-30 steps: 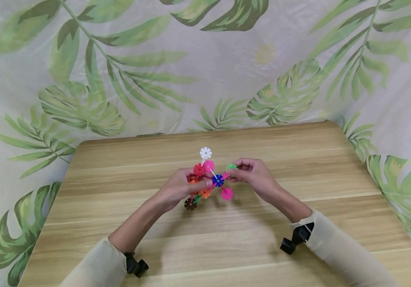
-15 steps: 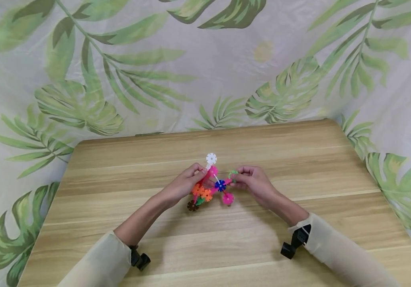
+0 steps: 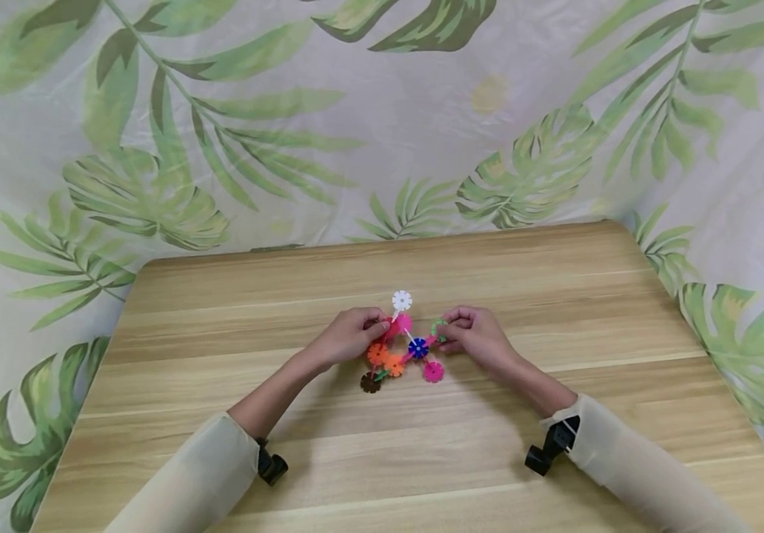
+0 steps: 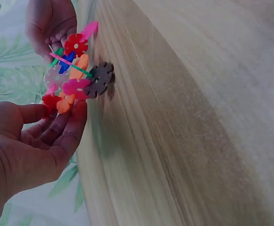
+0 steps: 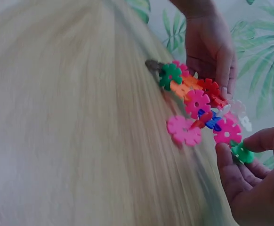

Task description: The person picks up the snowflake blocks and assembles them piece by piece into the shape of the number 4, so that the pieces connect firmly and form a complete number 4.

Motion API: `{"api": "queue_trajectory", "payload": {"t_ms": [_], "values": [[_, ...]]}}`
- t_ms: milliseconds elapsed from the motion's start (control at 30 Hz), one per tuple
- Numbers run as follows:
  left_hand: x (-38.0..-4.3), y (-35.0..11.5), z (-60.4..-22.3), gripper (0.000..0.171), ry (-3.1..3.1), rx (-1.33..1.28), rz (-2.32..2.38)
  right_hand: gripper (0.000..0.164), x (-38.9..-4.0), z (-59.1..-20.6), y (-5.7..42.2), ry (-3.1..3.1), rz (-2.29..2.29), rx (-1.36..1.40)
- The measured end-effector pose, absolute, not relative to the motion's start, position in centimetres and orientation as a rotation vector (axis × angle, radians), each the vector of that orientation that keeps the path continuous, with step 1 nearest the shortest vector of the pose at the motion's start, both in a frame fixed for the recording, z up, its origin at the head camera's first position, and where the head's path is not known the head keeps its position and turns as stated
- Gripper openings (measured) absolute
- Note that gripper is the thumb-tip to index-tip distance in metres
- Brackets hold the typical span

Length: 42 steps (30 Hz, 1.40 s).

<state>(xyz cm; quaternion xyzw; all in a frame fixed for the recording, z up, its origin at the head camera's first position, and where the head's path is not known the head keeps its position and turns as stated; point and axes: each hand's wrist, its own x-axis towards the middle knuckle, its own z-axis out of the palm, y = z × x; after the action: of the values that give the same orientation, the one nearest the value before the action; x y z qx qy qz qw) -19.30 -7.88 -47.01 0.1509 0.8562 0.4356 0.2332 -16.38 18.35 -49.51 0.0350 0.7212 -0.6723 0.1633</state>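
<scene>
Between both hands is a linked build of notched plastic snowflake discs, with a blue disc (image 3: 418, 349) near its middle. My left hand (image 3: 350, 337) pinches a red disc (image 4: 51, 101) on the build's left side, thumb over it. At the right end my right hand (image 3: 480, 339) pinches a green disc (image 5: 242, 152) between thumb and fingers. A white disc (image 3: 402, 300) sticks up at the far side. Low on the near side are a brown disc (image 3: 371, 383) and a pink disc (image 3: 433, 371). Orange discs (image 3: 394, 365) join the left part, partly hidden in the wrist views.
Under the hands lies a wood-grain table (image 3: 448, 459). Behind its far edge hangs a leaf-patterned cloth (image 3: 415, 133). Each forearm has a light sleeve, and a small black camera (image 3: 272, 468) is strapped at the left wrist.
My left hand has shifted its grip from the middle of the build up to the red disc. The whole build has moved slightly right and nearer. My right hand keeps pinching the green disc.
</scene>
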Motion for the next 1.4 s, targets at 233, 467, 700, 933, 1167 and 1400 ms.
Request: {"api": "queue_trajectory", "payload": {"t_ms": [233, 467, 700, 933, 1167, 1400], "values": [[-20.4, -7.3, -47.6, 0.022, 2.307, 0.405, 1.198, 0.009, -16.8, -49.4, 19.0, 2.541, -1.488, -0.162], [-21.0, -6.9, -47.9, 0.021, 2.275, 0.379, 1.182, 0.005, -17.3, -49.5, 18.4, 2.780, -1.232, -0.499], [-21.2, -6.5, -47.7, 0.017, 2.358, 0.395, 1.081, 0.009, -17.3, -50.1, 17.6, 2.756, -1.192, -0.615], [-21.3, -6.3, -48.1, 0.010, 2.401, 0.437, 1.081, 0.010, -16.9, -50.6, 17.4, 2.741, -1.187, -0.659], [-21.5, -6.2, -48.5, 0.020, 2.365, 0.539, 1.143, 0.014, -16.2, -50.8, 17.3, 2.803, -1.111, -0.770], [-22.0, -6.3, -48.7, 0.027, 2.353, 0.638, 1.096, 0.012, -15.7, -51.1, 17.2, 2.914, -1.084, -0.780]]}}
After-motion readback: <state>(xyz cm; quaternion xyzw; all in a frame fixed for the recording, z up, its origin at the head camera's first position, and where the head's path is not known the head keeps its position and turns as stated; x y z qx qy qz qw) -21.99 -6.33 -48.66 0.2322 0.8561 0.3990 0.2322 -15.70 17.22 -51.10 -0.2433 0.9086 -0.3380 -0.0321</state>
